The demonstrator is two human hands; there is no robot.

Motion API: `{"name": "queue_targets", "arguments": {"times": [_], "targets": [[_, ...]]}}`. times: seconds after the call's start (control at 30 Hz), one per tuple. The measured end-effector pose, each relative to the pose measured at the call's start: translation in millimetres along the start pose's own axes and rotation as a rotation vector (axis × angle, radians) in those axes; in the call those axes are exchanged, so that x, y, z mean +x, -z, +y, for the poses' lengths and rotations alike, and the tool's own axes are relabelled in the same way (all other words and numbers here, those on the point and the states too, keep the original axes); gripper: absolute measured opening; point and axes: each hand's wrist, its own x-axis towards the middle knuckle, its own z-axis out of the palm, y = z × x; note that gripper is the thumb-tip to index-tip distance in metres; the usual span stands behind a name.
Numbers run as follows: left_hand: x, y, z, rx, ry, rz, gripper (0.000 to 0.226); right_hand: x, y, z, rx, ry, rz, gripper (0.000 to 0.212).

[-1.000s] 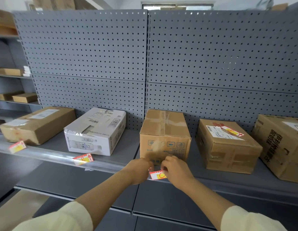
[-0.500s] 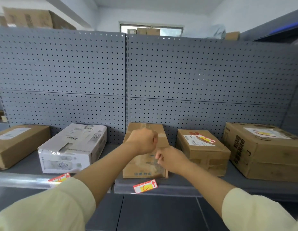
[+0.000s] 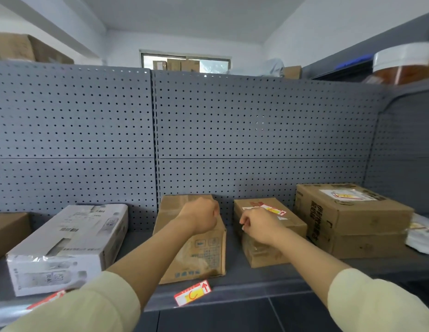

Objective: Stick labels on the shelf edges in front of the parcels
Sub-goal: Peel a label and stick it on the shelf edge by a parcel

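Fingers of the right hand (image 3: 261,225) are curled toward the loose label (image 3: 273,209) atop the next parcel (image 3: 268,236), presumably for peeling; the left hand (image 3: 202,218) is held fisted, empty.

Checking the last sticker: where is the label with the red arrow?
In the head view, the label sits tilted on the shelf edge, low centre, just below the tall brown parcel.

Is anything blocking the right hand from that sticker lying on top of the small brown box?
Nothing visible does. The right hand hovers at the near left corner of the small brown box, and the red-and-yellow label lies uncovered on its top just beyond the hand.
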Motion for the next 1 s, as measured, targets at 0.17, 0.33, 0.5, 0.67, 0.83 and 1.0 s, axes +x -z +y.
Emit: {"name": "queue_targets", "arguments": {"times": [0.17,0.33,0.5,0.67,0.83,1.0], "targets": [[19.3,-6.7,23.1,0.028,-0.051,0.009,0.030,-2.8,2.1,23.1,-0.011,-0.048,0.019,0.017],[38.9,-20.6,50.0,0.054,-0.066,-0.016,0.029,1.1,7.4,64.8,-0.028,-0.105,0.016,0.018],[71.6,-35.1,75.7,0.048,-0.008,-0.002,0.024,16.2,19.2,116.4,-0.028,-0.155,-0.010,0.018],[111.0,-51.9,102.0,0.062,0.040,-0.011,0.032,37.3,26.5,163.4,-0.020,-0.125,0.009,0.018],[125.7,-70.5,116.5,0.081,0.069,-0.026,0.032,55.4,22.3,184.9,0.045,-0.091,0.012,0.016],[134.9,-73.5,109.6,0.079,0.118,-0.019,0.033,80.0,6.5,180.5,0.047,-0.092,-0.032,0.032]]}}
